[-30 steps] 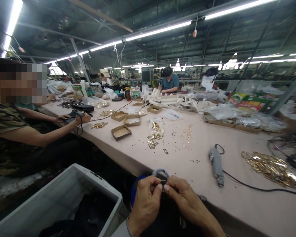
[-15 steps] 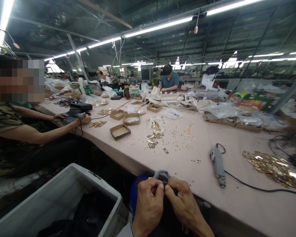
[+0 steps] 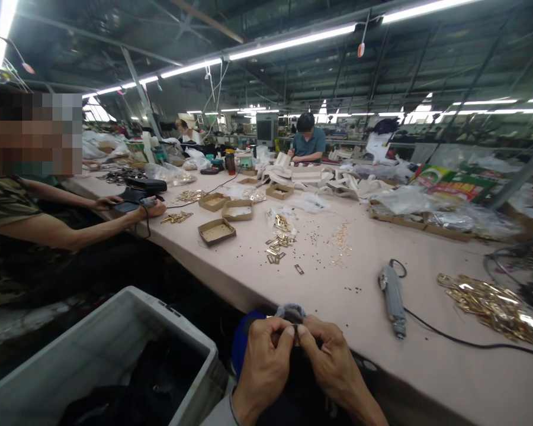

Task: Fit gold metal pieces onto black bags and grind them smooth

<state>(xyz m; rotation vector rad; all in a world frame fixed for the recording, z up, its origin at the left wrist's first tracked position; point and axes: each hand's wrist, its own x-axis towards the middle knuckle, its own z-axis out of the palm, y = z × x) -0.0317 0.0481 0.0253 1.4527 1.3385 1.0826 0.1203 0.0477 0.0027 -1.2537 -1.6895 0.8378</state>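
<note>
Low in the view, in front of the table's edge, my left hand [image 3: 266, 367] and my right hand [image 3: 337, 370] meet fingertip to fingertip. Both are closed in a pinch, thumbs side by side, on something small and dark that I cannot make out. Dark material [image 3: 299, 378] shows between and below the hands. Just beyond the fingers is a grey curved piece [image 3: 291, 309], partly covered by them. To the left of my left hand a blue object [image 3: 241, 343] is partly hidden. A grey electric screwdriver [image 3: 393, 299] lies on the table to the right, apart from both hands.
A grey bin [image 3: 160, 319] holding dark items stands at lower left. On the table [image 3: 249, 278] are gold metal pieces [image 3: 493, 305], small cardboard boxes [image 3: 217, 232], and scattered tiny dark parts. A co-worker [image 3: 31, 225] sits at left; another person [image 3: 308, 142] works across the table.
The view has shifted slightly. My hands stay pinched together in nearly the same place, with the thumbs a little closer to each other.
</note>
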